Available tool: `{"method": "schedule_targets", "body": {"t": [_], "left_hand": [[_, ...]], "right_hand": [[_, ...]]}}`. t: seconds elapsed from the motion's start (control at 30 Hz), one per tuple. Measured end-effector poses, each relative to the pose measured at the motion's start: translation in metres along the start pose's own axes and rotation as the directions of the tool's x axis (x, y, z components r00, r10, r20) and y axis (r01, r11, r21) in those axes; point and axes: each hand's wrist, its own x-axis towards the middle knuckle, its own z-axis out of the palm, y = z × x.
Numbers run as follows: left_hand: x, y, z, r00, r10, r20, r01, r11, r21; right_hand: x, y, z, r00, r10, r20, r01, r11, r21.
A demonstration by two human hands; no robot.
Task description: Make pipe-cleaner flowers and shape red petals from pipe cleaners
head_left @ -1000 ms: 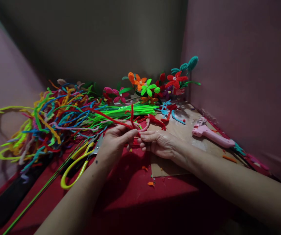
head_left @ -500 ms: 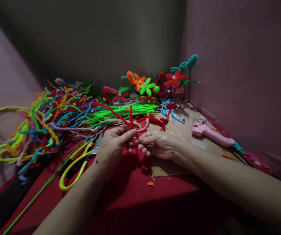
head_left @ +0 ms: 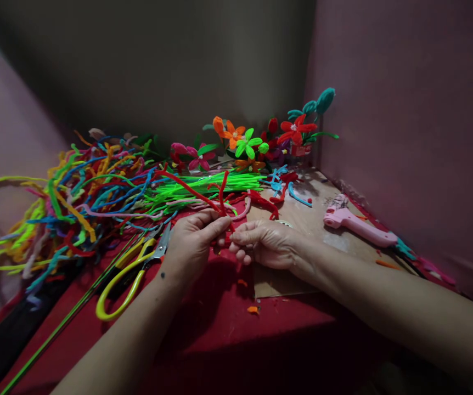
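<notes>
My left hand (head_left: 197,238) pinches a red pipe cleaner (head_left: 193,190) between thumb and forefinger. One long end slants up to the left, and a shorter end stands up above the fingers. Close against it, my right hand (head_left: 263,242) is closed in a pinch on the lower part of the same red pipe cleaner, which the fingers mostly hide. Behind the hands lies a bundle of bright green pipe cleaners (head_left: 212,187). Yellow-handled scissors (head_left: 121,307) rest beside my left wrist.
A tangled heap of coloured pipe cleaners (head_left: 92,192) fills the left. Pipe-cleaner flowers (head_left: 248,144) stand at the back. A pink glue gun (head_left: 358,226) lies on a cardboard sheet (head_left: 286,282) at right. Orange scraps (head_left: 253,310) dot the red cloth (head_left: 207,323).
The short upright end of the red pipe cleaner now leans slightly right and reaches a little higher. Both hands keep their pinch in nearly the same place.
</notes>
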Motion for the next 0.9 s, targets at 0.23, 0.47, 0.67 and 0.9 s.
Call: {"method": "schedule_targets", "body": {"t": [0.23, 0.47, 0.67, 0.9], "left_hand": [[-0.0027, 0.0023, 0.0034, 0.996, 0.025, -0.087, -0.018, 0.996, 0.083], [-0.0021, 0.0016, 0.0027, 0.998, 0.027, -0.063, -0.024, 0.999, 0.042], [0.0023, -0.0016, 0.0000, 0.992, 0.017, -0.122, -0.021, 0.999, -0.034], [0.0001, 0.0061, -0.0007, 0.992, -0.037, -0.118, 0.022, 0.992, -0.124]], "right_hand": [[0.0009, -0.0011, 0.0007, 0.989, -0.119, -0.088, 0.104, 0.982, -0.155], [-0.0014, -0.0003, 0.0043, 0.968, -0.238, -0.081, 0.211, 0.945, -0.249], [-0.0024, 0.0038, 0.0102, 0.945, -0.267, -0.189, 0.179, 0.906, -0.384], [-0.0034, 0.0018, 0.0074, 0.959, -0.270, -0.084, 0.237, 0.930, -0.283]]}}
